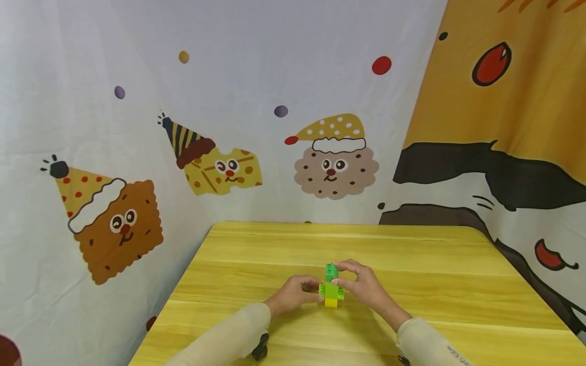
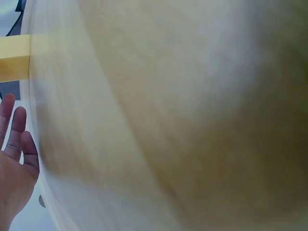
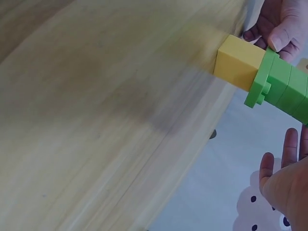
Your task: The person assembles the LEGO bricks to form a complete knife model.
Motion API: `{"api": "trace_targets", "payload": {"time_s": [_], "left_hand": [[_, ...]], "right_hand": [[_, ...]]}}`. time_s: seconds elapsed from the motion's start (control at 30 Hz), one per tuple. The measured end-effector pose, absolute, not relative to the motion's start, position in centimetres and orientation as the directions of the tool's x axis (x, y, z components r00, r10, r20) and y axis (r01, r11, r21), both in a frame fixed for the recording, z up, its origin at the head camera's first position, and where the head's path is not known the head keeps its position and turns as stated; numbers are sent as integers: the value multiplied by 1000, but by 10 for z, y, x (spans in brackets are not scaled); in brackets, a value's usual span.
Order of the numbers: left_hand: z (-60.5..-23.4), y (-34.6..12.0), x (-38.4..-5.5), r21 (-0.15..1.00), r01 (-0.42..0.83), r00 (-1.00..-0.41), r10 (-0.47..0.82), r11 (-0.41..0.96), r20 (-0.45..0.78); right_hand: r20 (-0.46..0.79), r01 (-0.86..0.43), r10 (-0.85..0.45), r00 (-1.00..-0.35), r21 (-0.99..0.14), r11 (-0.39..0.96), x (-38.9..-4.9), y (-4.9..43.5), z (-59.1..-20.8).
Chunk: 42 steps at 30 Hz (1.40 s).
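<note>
A small tower of toy building bricks stands upright on the table. Its base is a yellow brick, with a wider light green brick across it and darker green bricks on top. My right hand pinches the top green brick between thumb and index finger; in the right wrist view its other fingers are spread loosely. From the left side, my left hand holds the end of the wide green brick, thumb at its edge. In the left wrist view only the yellow brick shows beside the left hand's fingers.
The wood-grain table reaches back to a white cloth printed with cartoon snacks in party hats. An orange, black and white print hangs at the right. Dark straps show by the sleeves.
</note>
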<state>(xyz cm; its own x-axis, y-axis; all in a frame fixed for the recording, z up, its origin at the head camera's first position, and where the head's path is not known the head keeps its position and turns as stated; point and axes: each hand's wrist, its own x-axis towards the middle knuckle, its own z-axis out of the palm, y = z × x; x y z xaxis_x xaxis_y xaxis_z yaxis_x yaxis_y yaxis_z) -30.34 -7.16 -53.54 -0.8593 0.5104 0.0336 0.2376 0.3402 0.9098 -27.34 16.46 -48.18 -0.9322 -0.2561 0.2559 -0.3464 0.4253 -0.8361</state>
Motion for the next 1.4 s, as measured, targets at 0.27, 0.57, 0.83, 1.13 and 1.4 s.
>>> {"api": "trace_targets", "payload": {"time_s": [0.27,0.57,0.83,1.13,1.4], "left_hand": [[-534,-72,-304,906,231,-870,493,354,30],[-535,-71,-307,898,248,-875,482,363,47],[-533,-70,-310,873,344,-862,485,347,147],[-529,-70,-312,839,395,-840,517,374,164],[-525,-68,-319,853,346,-825,559,392,78]], "right_hand": [[259,-343,-249,-933,-848,404,-278,166,-491],[281,-334,-190,-941,-866,372,-283,163,-500],[271,-337,-211,-939,-849,406,-289,162,-504],[108,-300,-398,-911,-836,460,-294,172,-507],[111,-314,-410,-905,-826,469,-297,177,-514]]}}
